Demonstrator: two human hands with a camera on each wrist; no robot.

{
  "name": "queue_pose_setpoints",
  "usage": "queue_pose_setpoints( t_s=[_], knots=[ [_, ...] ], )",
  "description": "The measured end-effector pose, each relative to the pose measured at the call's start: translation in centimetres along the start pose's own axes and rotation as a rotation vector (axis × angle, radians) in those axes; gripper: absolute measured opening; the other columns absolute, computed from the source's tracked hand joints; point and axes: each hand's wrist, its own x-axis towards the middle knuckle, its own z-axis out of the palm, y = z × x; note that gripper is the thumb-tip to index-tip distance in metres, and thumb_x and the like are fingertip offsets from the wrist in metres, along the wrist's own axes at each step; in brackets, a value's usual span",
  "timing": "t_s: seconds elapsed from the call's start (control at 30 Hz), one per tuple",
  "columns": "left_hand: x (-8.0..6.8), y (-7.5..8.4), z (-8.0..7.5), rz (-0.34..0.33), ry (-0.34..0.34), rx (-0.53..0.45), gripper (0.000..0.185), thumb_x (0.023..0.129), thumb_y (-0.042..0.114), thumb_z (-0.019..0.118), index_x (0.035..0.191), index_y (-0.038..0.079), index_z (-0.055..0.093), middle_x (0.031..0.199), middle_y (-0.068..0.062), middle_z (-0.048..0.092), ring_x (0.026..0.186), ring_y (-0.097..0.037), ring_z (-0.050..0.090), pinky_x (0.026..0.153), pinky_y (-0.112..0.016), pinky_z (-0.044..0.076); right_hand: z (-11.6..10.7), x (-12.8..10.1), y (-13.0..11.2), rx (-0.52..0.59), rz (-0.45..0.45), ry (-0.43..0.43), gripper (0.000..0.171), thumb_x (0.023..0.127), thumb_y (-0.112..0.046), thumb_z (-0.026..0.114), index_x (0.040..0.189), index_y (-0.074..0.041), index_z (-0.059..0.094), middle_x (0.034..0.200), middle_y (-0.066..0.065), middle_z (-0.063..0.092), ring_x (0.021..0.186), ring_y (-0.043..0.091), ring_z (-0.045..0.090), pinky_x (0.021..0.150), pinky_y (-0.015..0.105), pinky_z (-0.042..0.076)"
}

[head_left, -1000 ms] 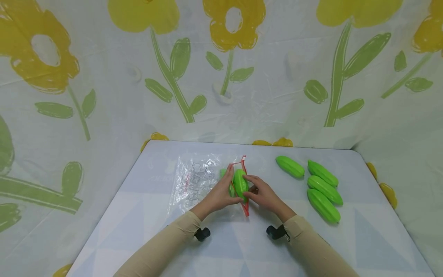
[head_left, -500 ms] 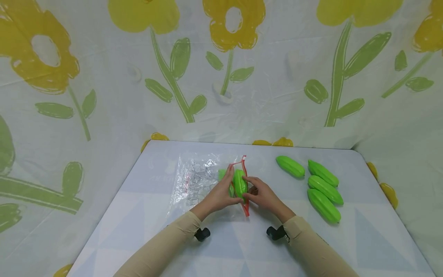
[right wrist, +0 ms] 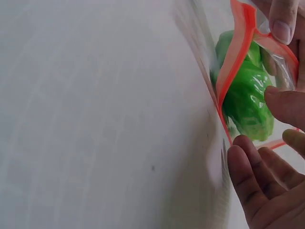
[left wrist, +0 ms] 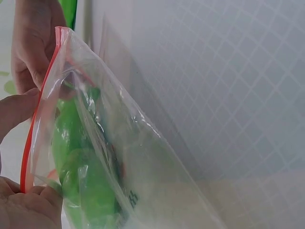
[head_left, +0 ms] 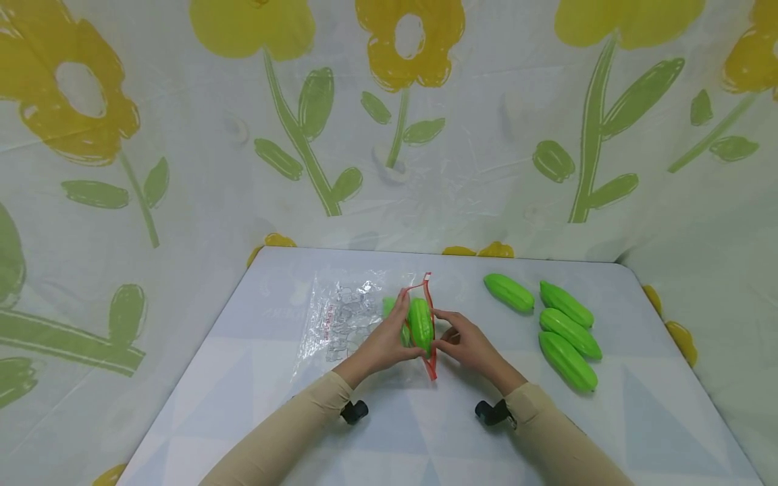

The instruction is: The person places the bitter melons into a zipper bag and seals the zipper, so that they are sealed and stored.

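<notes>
A: What are the fingers doing?
B: The left hand [head_left: 384,342] pinches the red rim of the bag [head_left: 349,320], holding its mouth apart. The right hand [head_left: 464,341] has its fingers relaxed against the gourd [head_left: 421,325] sitting in that mouth.
A: Where in the frame?
B: Centre, on the table [head_left: 425,432]. Four more gourds [head_left: 562,327] lie at centre right, well apart from the bag.

Long beige sleeves [head_left: 286,432] cover both arms to the wrists — a small black camera mount [head_left: 354,410] sits at each cuff.
</notes>
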Motion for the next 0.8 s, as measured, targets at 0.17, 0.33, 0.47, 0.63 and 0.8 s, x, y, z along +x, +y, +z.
queue_pose_setpoints(
  t_s=[0.17, 0.33, 0.47, 0.63, 0.8],
  knots=[
    [0.0, 0.0, 0.0, 0.0, 0.001, 0.003, 0.117, 0.07, 0.033, 0.081, 0.15, 0.012, -0.001, 0.155, 0.005, -0.009, 0.139, -0.023, 0.02, 0.106, -0.041, 0.032, -0.8, -0.8, 0.4, -0.003, -0.007, 0.009, 0.064, 0.082, -0.028, 0.071, 0.14, -0.027, 0.042, 0.132, -0.003, 0.049, 0.089, 0.009, 0.058, 0.079, 0.029, 0.053],
    [0.0, 0.0, 0.1, -0.005, 0.004, 0.014, 0.117, 0.07, 0.034, 0.081, 0.15, 0.012, -0.001, 0.156, 0.001, -0.006, 0.139, -0.023, 0.02, 0.107, -0.04, 0.032, -2.0, -1.8, 1.0, -0.013, -0.008, 0.011, 0.062, 0.084, -0.026, 0.069, 0.139, -0.024, 0.042, 0.132, -0.001, 0.049, 0.09, 0.009, 0.058, 0.08, 0.03, 0.052],
    [0.0, 0.0, 0.1, -0.013, 0.001, 0.019, 0.118, 0.07, 0.035, 0.081, 0.15, 0.015, -0.004, 0.156, 0.002, -0.007, 0.14, -0.022, 0.018, 0.107, -0.039, 0.031, -3.2, -2.8, 1.5, -0.023, -0.025, 0.031, 0.06, 0.084, -0.024, 0.069, 0.139, -0.02, 0.043, 0.132, 0.003, 0.05, 0.09, 0.01, 0.058, 0.081, 0.031, 0.052],
    [0.0, -0.1, 0.1, -0.013, -0.001, 0.017, 0.119, 0.07, 0.035, 0.081, 0.149, 0.017, -0.005, 0.156, 0.003, -0.008, 0.14, -0.022, 0.016, 0.108, -0.038, 0.029, -4.7, -4.0, 2.4, -0.029, -0.074, 0.078, 0.058, 0.085, -0.022, 0.068, 0.138, -0.016, 0.045, 0.129, 0.006, 0.052, 0.088, 0.01, 0.058, 0.078, 0.029, 0.052],
    [0.0, -0.1, 0.1, -0.006, 0.0, 0.017, 0.118, 0.07, 0.036, 0.081, 0.15, 0.016, -0.005, 0.155, 0.005, -0.01, 0.14, -0.022, 0.017, 0.108, -0.038, 0.03, -6.0, -5.1, 3.5, -0.043, -0.14, 0.134, 0.056, 0.085, -0.022, 0.068, 0.136, -0.013, 0.046, 0.127, 0.01, 0.053, 0.086, 0.01, 0.06, 0.075, 0.027, 0.053]
  ],
)
